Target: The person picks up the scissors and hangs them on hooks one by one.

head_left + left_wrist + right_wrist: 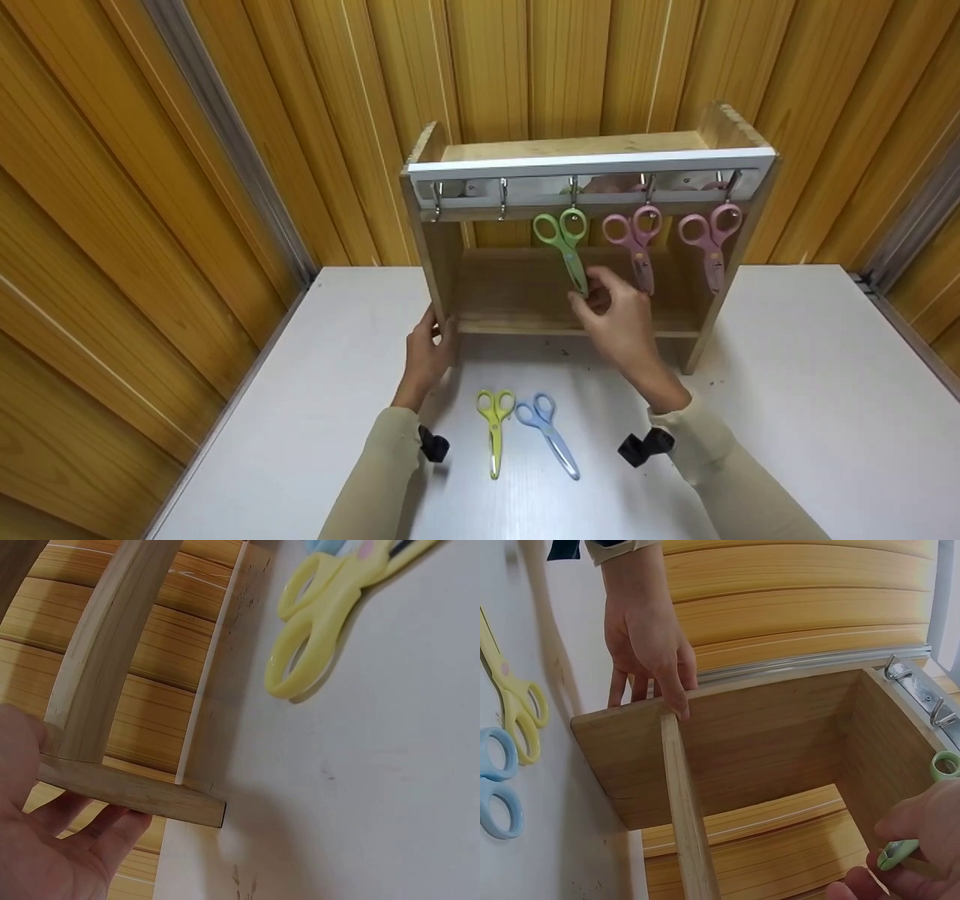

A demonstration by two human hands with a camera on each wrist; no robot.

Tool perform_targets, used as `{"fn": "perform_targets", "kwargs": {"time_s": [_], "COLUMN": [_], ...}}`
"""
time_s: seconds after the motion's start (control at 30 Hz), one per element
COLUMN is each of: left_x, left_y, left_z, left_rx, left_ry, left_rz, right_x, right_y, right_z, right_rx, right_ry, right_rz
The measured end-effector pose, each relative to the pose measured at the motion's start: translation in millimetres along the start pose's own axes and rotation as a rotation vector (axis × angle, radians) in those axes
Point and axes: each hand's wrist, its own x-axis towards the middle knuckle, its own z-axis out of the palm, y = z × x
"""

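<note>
Green scissors hang by one handle loop from the middle hook of the wooden rack. My right hand pinches their blade tip between thumb and fingers; the right wrist view shows the green tip at the fingers of that hand. My left hand grips the lower left side panel of the rack, its thumb on the inner side. In the left wrist view the fingers of the left hand curl behind the panel's edge. Two pink scissors hang on the hooks to the right.
Yellow scissors and blue scissors lie side by side on the white table in front of the rack. Two bare hooks are at the rack's left. A wood-patterned wall stands behind.
</note>
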Motion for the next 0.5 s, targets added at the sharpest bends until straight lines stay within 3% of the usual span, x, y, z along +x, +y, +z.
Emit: {"fn": "perform_targets", "kwargs": {"time_s": [0.27, 0.5], "left_x": [-0.1, -0.5], "left_y": [2.6, 3.3], "left_z": [0.1, 0.0], "left_rx": [-0.004, 0.001], "left_ry": [0.002, -0.004], "left_rz": [0.011, -0.045], "right_x": [-0.7, -16.6], "right_y": [2.9, 5.2], "right_z": [0.2, 1.0], "right_rx": [-0.037, -0.019], "right_ry": [-0.009, -0.122], "right_rz": [-0.011, 0.044]}}
